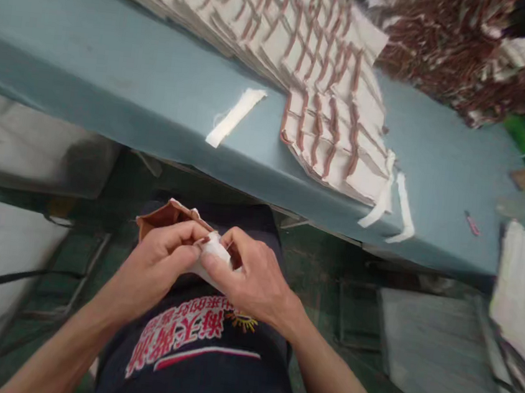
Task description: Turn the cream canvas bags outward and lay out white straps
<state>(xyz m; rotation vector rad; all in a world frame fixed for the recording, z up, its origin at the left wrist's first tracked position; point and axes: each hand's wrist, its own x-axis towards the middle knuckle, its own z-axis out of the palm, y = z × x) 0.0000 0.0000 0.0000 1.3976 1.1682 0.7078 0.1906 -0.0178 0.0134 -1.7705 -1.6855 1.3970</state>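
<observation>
Both my hands meet low in front of my dark printed shirt, below the table's front edge. My left hand [160, 257] and my right hand [249, 276] pinch the same small white cloth piece [216, 248], fingers closed on it. A brown trimmed part [167, 214] of that piece sticks out behind my left hand. On the blue table [114, 87] above lies a long overlapping row of white cloth pieces with brown stripes [329, 97].
A loose white cloth strip [236, 117] lies on the table left of the row, and two more white strips [395, 204] hang at its front edge. A heap of brown and white pieces [465, 49] is at the far right. White sacks [19, 140] stand on the floor at left.
</observation>
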